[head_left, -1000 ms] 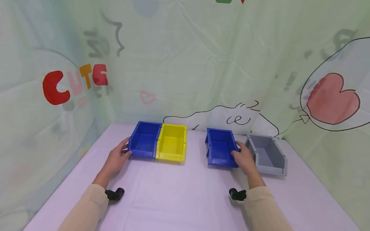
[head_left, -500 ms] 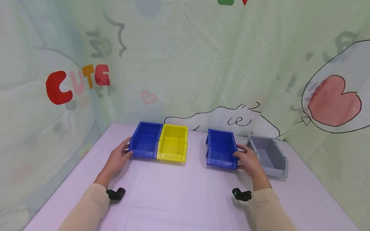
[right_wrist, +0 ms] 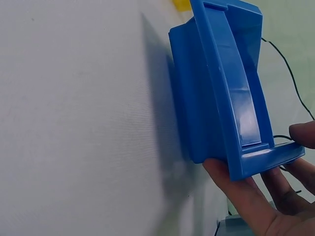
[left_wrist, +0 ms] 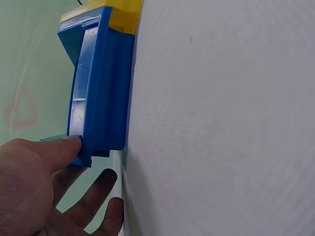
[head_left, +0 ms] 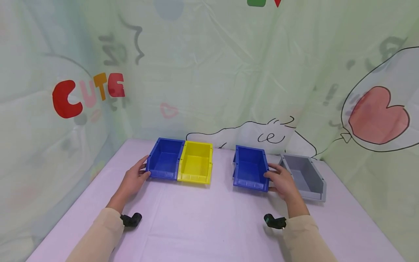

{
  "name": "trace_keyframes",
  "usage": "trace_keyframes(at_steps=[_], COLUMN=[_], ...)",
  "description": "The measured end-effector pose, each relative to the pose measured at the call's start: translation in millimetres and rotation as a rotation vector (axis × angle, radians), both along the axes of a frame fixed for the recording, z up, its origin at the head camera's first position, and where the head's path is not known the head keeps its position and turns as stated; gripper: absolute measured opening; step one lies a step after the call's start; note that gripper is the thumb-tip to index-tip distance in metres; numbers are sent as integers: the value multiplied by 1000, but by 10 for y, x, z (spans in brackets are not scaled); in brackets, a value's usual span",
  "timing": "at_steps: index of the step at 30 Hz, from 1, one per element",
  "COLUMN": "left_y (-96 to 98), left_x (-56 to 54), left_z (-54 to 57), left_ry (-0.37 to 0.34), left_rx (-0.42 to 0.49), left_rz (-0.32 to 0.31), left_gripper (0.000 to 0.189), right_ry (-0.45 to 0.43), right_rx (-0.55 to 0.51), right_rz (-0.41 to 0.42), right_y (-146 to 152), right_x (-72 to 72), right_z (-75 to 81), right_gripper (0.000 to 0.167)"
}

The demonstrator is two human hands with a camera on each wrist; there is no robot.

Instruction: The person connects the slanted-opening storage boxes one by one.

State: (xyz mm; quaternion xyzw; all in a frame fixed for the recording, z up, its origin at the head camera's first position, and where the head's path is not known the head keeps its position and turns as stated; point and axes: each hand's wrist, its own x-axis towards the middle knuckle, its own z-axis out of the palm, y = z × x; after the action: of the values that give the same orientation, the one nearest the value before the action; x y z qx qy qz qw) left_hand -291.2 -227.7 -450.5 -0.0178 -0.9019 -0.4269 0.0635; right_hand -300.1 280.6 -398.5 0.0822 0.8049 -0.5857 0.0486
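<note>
My right hand [head_left: 282,181] holds a blue storage bin [head_left: 250,167] by its right side wall. In the right wrist view the thumb lies over the rim and the fingers are under and against the outside of this bin [right_wrist: 214,93], which casts a shadow on the white surface beside it. At the left, my left hand [head_left: 133,179] grips the front left corner of another blue storage bin [head_left: 164,160]. Its thumb [left_wrist: 66,150] lies on the front lip, while the lower fingers spread free. A yellow storage bin [head_left: 195,163] stands against that bin's right side.
A grey storage bin [head_left: 302,176] stands just right of my right hand. The bins are along the back of a table with a pale cloth [head_left: 196,222]. A printed curtain [head_left: 209,72] hangs behind and at both sides. A gap separates the yellow bin and the right-hand blue bin.
My right hand has turned slightly and its wrist moved to the right; the blue bin in it has shifted a little to the left. The left hand and the other bins stay put.
</note>
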Motion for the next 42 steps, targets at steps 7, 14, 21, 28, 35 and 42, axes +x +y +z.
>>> trace_keyframes(at_steps=[7,14,21,28,35,42], left_y=[14,21,19,8,-1,-5], left_x=[-2,-18,-39,-52,-50,-26], left_z=[10,16,-7,-33,-22,-9], left_ry=[-8,-14,-10,-10,-4,9], left_rx=[-5,-5,-8,-5,-7,-15], left_rz=[7,5,4,7,1,-11], left_gripper=[68,68,68,68,68,68], right_ry=[2,8,46,84,99,90], right_rx=[4,9,33,71,38,7], right_rz=[-12,-28,-31,-20,-11,3], right_y=[-2,-22,-101,-173,-270,-355], right_x=[2,-6,4,8,-9,-44], right_z=[33,53,87,116,148,172], right_gripper=[68,68,66,65,64,64])
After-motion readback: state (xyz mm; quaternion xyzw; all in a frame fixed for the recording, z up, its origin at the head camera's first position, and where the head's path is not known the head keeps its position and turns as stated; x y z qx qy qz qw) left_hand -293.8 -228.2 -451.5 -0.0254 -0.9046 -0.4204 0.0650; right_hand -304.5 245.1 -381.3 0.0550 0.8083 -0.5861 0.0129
